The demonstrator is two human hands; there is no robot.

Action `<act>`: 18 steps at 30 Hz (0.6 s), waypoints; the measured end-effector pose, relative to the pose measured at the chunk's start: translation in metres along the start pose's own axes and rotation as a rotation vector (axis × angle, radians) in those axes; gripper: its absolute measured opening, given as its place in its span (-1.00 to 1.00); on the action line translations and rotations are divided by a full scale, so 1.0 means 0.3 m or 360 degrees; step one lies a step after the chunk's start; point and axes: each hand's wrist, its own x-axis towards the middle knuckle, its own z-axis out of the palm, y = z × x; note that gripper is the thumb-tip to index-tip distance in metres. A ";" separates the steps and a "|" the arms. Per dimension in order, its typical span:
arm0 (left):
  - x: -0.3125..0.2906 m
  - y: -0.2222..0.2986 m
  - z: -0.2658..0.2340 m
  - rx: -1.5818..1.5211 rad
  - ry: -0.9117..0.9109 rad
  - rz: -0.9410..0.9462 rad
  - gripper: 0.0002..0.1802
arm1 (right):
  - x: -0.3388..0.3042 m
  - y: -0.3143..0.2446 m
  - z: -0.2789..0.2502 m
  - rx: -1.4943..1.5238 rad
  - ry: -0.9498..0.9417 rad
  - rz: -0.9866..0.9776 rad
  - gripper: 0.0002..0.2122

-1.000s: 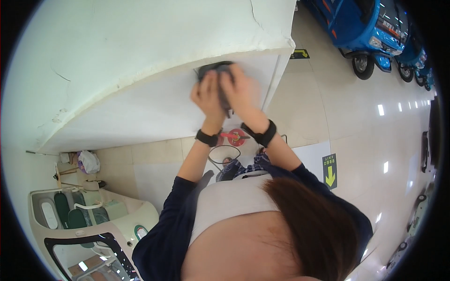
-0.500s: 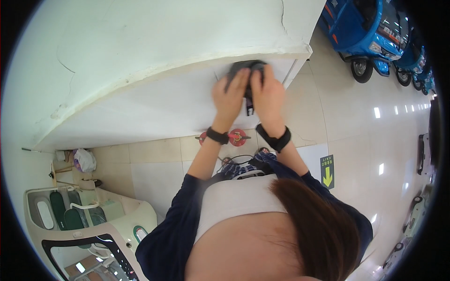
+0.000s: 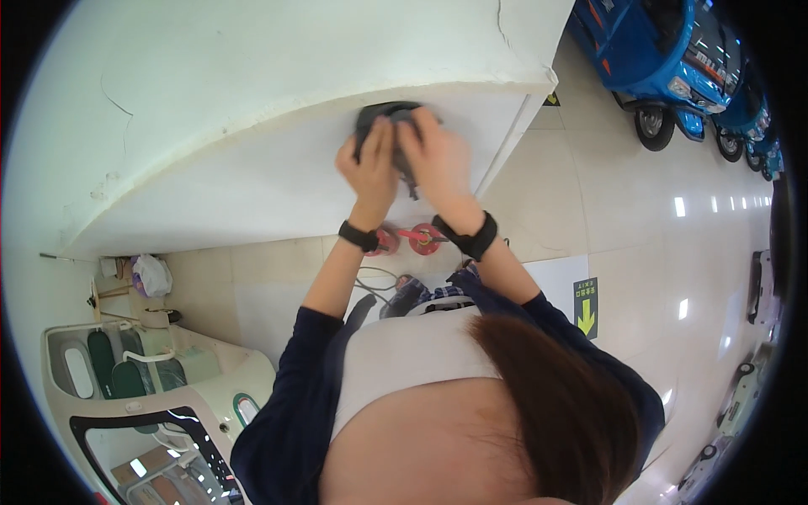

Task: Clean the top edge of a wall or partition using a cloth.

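Observation:
Both my hands are pressed close together on a dark grey and black, soft-looking thing in front of the white panel, just under its beige edge. On its left side, my left hand has its fingers curled over it. My right hand grips the right side, somewhat smeared by motion. A thin dark strap or tail hangs from the thing between my wrists. Fingers cover most of it, so its exact kind does not show. Each wrist wears a black band.
Below my wrists stand red fire extinguishers near my feet, by a dark cable. A cream vehicle is at the lower left, with a white bag behind it. Blue three-wheelers line the far right; a green floor sign lies right.
Both hands and the dark thing have shifted left along the white panel, away from its right corner. My forearms moved left with them, and the hold stays on the thing.

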 end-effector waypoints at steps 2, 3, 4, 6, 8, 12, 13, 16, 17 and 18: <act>0.023 0.074 0.035 -0.0164 -0.0038 0.0087 -0.52 | -0.009 0.057 -0.081 -0.0178 0.0112 0.0098 -0.85; 0.027 0.112 0.055 -0.0198 -0.0102 0.0112 -0.52 | -0.016 0.089 -0.116 -0.0186 0.0105 0.0109 -0.85; 0.029 0.143 0.073 -0.0226 -0.0165 0.0137 -0.51 | -0.019 0.122 -0.140 -0.0181 0.0162 0.0177 -0.85; 0.010 0.210 0.110 -0.0131 -0.0174 0.0198 -0.55 | -0.047 0.181 -0.167 -0.0182 0.0211 0.0255 -0.85; -0.038 0.237 0.153 -0.0118 -0.0112 0.0222 -0.58 | -0.070 0.238 -0.156 -0.0104 0.0349 0.0241 -0.86; -0.229 0.142 0.178 -0.0117 -0.0201 0.0348 -0.59 | -0.178 0.289 -0.074 -0.0448 -0.0007 0.0404 -0.84; -0.301 0.117 0.182 -0.0139 -0.0308 0.0381 -0.57 | -0.219 0.338 -0.039 -0.0490 -0.0149 0.0427 -0.82; -0.501 0.022 0.166 -0.0263 -0.0767 0.0432 -0.52 | -0.335 0.458 0.078 -0.0493 -0.0571 0.0720 -0.82; -0.541 0.017 0.147 -0.0364 -0.1108 0.0451 -0.49 | -0.392 0.521 0.118 -0.0502 -0.0568 0.0749 -0.82; -0.542 0.021 0.115 -0.0368 -0.1115 0.0452 -0.49 | -0.434 0.588 0.163 -0.0349 -0.0505 0.0697 -0.82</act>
